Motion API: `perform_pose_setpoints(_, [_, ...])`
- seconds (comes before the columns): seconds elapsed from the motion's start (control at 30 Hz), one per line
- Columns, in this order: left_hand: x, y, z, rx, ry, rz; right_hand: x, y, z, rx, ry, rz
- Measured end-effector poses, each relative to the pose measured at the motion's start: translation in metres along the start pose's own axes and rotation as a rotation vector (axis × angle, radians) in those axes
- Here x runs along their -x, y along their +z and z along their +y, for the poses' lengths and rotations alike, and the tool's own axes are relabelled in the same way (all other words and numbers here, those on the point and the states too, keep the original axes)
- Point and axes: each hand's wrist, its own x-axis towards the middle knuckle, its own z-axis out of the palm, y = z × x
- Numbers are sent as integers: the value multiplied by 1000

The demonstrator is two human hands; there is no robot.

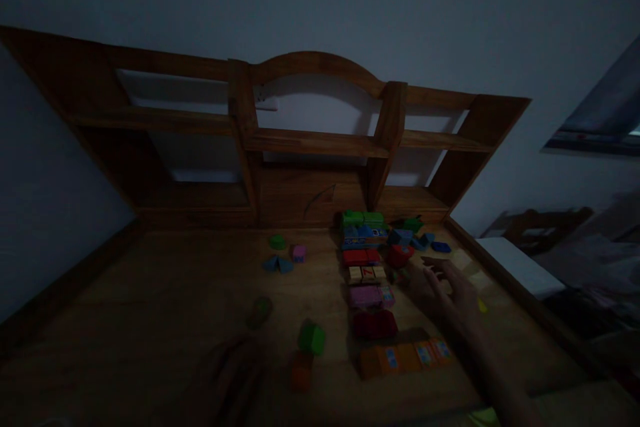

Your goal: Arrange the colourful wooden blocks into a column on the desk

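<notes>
My left hand (233, 370) is low over the table, dark and blurred, fingers loosely bent and apart; nothing shows in them. Near it are a blurred green block (263, 307), a bright green block (313, 339) and an orange block (301, 371). My right hand (450, 287) hovers at the right, thumb and fingers apart, with no held thing visible. Left of it, toy blocks lie in rows by colour: an orange row (406, 358), dark red blocks (375, 325), pink blocks (371, 295), natural wood blocks (367, 273) and red blocks (361, 257).
Green blocks (363, 219) and blue blocks (365, 238) stand at the back. A red block (400, 253) and a dark blue block (441, 247) lie right of them. Blue triangles (278, 265) and a pink cube (299, 253) sit farther left. A wooden shelf (315, 141) borders the table.
</notes>
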Motion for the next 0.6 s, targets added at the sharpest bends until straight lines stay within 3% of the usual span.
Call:
perform_pose_setpoints(0.13, [-36, 15, 8, 50, -37, -39, 0, -1, 2, 21, -16, -47])
perform_pose_setpoints(0.3, [-49, 28, 14, -1, -43, 0, -3, 1, 3, 0, -44, -73])
perform_pose_setpoints(0.47, [-52, 19, 17, 114, -102, 47, -3, 3, -3, -11, 12, -31])
perform_pose_setpoints(0.6, [-49, 8, 24, 188, -104, 40, 0, -8, -26, -14, 45, 74])
